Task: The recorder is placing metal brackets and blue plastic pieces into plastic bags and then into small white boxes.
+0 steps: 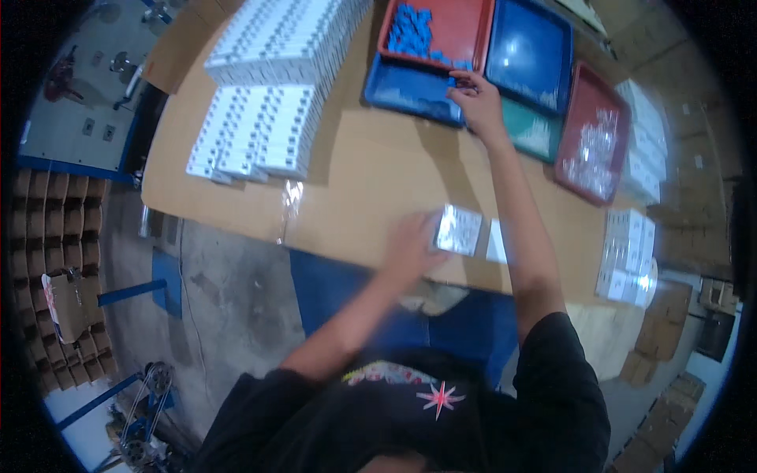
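Note:
My left hand point(412, 243), smeared by motion, is at the left side of a small white box point(459, 230) with a shiny printed top, near the table's front edge. Whether its fingers grip the box I cannot make out. A flat white piece point(497, 241) lies just right of the box, partly behind my right forearm. My right hand point(478, 98) reaches to the front rim of a red tray point(465, 30) holding small blue pieces point(410, 30). Its thumb and fingers are pinched together beside a few of those pieces. What sits between them is too small to tell.
Stacked white boxes point(268, 118) fill the table's far left. Around the red tray stand blue trays point(532, 47), a green tray point(527, 130) and another red tray point(587, 169) with clear pieces. More white boxes point(627, 256) line the right edge. Clear tape point(292, 205) crosses the front edge.

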